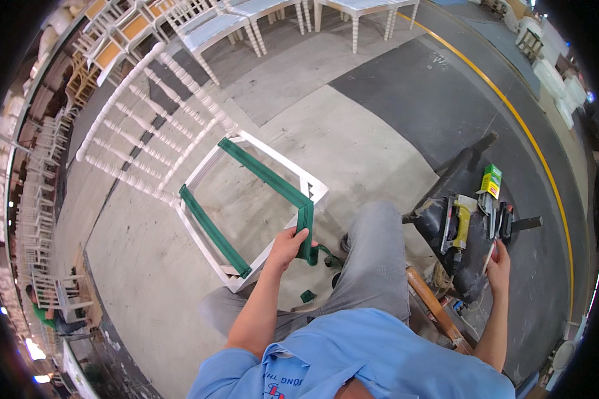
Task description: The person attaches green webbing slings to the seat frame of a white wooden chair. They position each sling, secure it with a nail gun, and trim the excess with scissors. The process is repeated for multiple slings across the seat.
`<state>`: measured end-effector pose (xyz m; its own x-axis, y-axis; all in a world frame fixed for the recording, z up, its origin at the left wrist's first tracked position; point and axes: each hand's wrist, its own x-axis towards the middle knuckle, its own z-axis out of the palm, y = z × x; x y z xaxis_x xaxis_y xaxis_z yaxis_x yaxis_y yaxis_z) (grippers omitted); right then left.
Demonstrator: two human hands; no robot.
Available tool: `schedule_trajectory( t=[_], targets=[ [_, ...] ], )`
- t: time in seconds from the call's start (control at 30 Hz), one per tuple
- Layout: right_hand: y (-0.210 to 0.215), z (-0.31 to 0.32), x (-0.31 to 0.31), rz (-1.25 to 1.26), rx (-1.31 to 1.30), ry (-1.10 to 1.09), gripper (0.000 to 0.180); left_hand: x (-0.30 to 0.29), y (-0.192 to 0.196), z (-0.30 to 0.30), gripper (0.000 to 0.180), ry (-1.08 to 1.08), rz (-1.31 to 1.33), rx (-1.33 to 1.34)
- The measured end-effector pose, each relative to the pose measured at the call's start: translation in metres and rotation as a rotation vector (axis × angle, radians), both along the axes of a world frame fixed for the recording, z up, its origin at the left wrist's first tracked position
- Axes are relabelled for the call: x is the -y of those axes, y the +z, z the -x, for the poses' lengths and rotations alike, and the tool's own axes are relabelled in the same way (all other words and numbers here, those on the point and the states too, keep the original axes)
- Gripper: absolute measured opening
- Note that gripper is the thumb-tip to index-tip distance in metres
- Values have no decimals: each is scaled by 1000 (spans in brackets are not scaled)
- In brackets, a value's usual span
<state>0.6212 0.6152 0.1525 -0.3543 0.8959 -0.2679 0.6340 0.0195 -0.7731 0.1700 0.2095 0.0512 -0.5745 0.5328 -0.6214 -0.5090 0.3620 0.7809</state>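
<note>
A white chair frame with turned spindles [192,90] lies tilted in front of me, its seat opening uncovered. Green webbing straps run along two sides of the seat frame: one strap [213,229] on the left, another [263,171] on the far right side. At the frame's near right corner the webbing turns downward, and my left hand [287,249] pinches that hanging length. Over at the right, my right hand [499,267] is closed around a thin pale stick-like piece beside a black stool [424,214]. A yellow air staple gun [460,226] rests on the stool just left of that hand.
On the stool lie a green and yellow box [490,181] and a black and red hand tool [506,221]. A wooden bar [436,307] stands by my right leg. White chairs [216,32] line the far side; a yellow floor line [512,110] curves at right.
</note>
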Motion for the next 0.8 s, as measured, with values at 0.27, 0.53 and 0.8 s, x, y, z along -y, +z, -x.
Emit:
schedule_trajectory(
  t=[0.27,0.53,0.8],
  targets=[
    [21,289,51,-665,169,1231,55,3,26,53,34,272,-308,102],
    [-45,443,73,-860,215,1786,46,-8,42,64,33,289,-304,117],
    [-84,485,82,-971,143,1975,40,-5,40,68,28,245,-294,154]
  ],
)
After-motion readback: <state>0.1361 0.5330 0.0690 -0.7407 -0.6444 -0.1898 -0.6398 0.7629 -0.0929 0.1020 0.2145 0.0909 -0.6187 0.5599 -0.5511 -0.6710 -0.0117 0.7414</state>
